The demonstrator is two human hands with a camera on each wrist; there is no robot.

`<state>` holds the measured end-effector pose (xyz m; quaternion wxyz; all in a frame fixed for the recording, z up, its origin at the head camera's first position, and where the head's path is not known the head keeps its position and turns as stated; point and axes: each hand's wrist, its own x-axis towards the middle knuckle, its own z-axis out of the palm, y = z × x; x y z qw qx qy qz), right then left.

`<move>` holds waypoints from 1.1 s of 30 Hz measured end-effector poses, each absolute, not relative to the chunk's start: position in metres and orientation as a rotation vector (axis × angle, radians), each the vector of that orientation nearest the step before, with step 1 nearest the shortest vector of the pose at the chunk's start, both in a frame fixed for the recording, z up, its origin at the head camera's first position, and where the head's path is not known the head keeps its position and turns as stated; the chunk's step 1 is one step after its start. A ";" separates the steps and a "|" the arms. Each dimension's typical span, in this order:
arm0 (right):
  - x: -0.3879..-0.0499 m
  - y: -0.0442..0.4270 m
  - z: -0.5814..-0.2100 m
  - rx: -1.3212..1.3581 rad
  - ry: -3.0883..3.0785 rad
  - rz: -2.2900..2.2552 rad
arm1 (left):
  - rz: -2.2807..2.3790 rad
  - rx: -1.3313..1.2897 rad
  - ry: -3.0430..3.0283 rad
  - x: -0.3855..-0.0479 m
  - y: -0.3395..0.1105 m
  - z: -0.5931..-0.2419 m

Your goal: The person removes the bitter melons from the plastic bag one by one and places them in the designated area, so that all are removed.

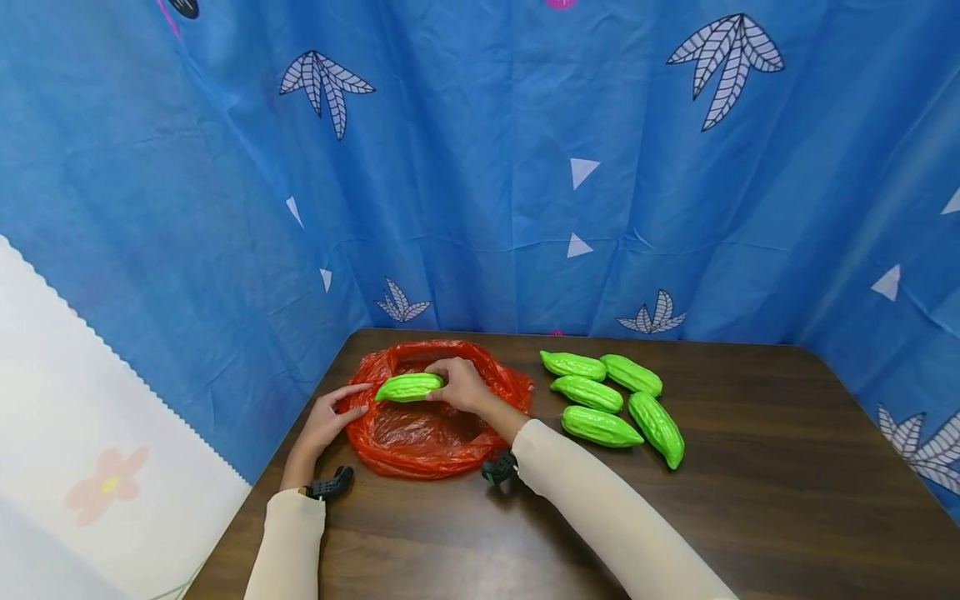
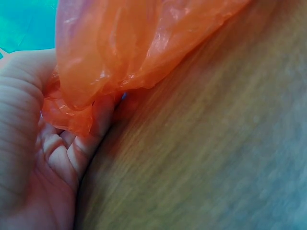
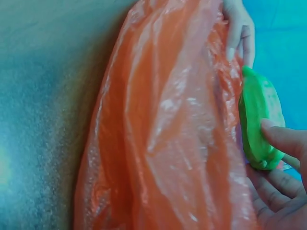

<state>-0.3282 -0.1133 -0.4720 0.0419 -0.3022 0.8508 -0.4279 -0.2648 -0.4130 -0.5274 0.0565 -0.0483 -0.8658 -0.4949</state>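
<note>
My right hand [image 1: 461,384] grips a bright green bitter melon [image 1: 409,387] by its blunt end, thumb on one side and fingers on the other. The melon lies level above the mouth of a red plastic bag [image 1: 420,463], its pointed end toward my left hand [image 1: 327,423]. That left hand holds the bag's left rim. In the left wrist view, the thin film [image 2: 120,48] passes between thumb and fingers, hiding some fingertips. The right wrist view shows the bag's crinkled side [image 3: 158,120] beside the melon [image 3: 261,115]. The bag stands spread wide.
Several more bitter melons [image 1: 592,393] lie grouped right of the bag on the dark wooden table [image 1: 750,467]. A blue patterned curtain [image 1: 480,167] hangs behind the table, and a white floral cloth [image 1: 97,433] is at the left. Each wrist wears a black camera [image 1: 330,483].
</note>
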 end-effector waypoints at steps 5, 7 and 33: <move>-0.326 -0.108 -0.467 -0.944 2.607 -1.323 | -1.483 -0.137 -2.642 -0.264 -0.412 -0.528; -0.324 -0.107 -0.465 -0.948 2.606 -1.327 | -1.484 -0.124 -2.643 -0.264 -0.412 -0.528; -0.296 -0.073 -0.439 -0.975 2.585 -1.417 | -1.540 -0.151 -2.639 -0.246 -0.395 -0.493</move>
